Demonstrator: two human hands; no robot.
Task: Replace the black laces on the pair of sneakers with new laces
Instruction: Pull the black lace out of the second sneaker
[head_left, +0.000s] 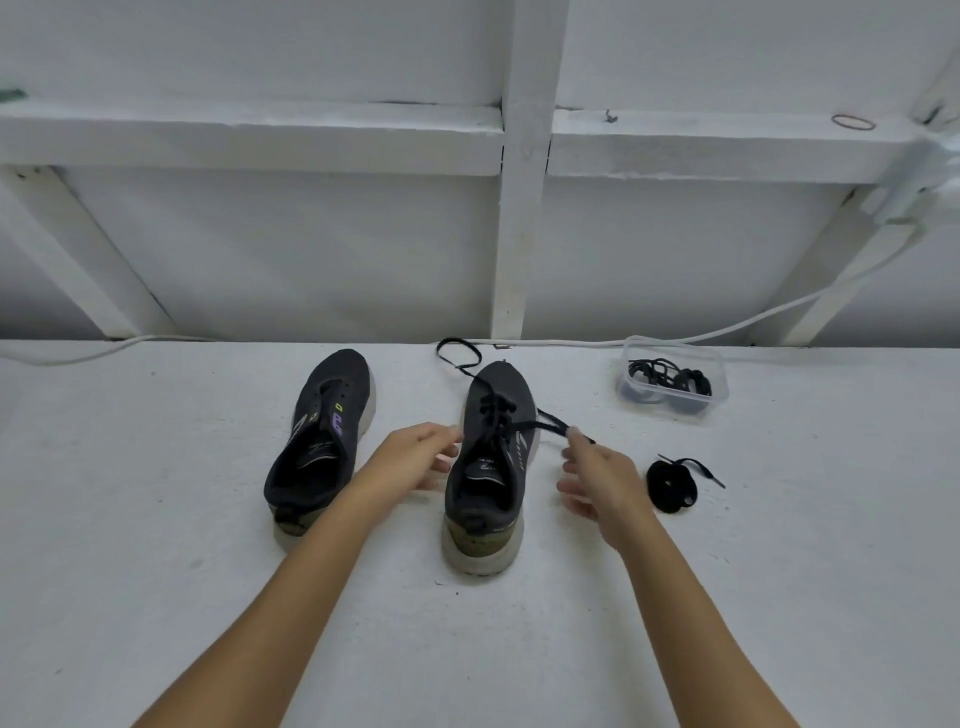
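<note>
Two dark grey mesh sneakers with pale soles stand side by side on a white painted bench (156, 519), heels toward the person. The left sneaker (319, 441) has no lace and sits just left of the left hand (415, 454), whose fingers curl loosely beside the collar of the right sneaker (491, 467); whether they touch it cannot be told. The right sneaker is partly laced with one black flat lace (550, 423). The right hand (597, 478) pinches one end of this lace at its fingertips, other fingers spread; the other end loops beyond the toe. Right of this hand lies one coiled black lace bundle (670, 486). Beyond it, one clear plastic tub (672, 384) holds more black laces, number unclear. Small markings on the shoes are unreadable.
</note>
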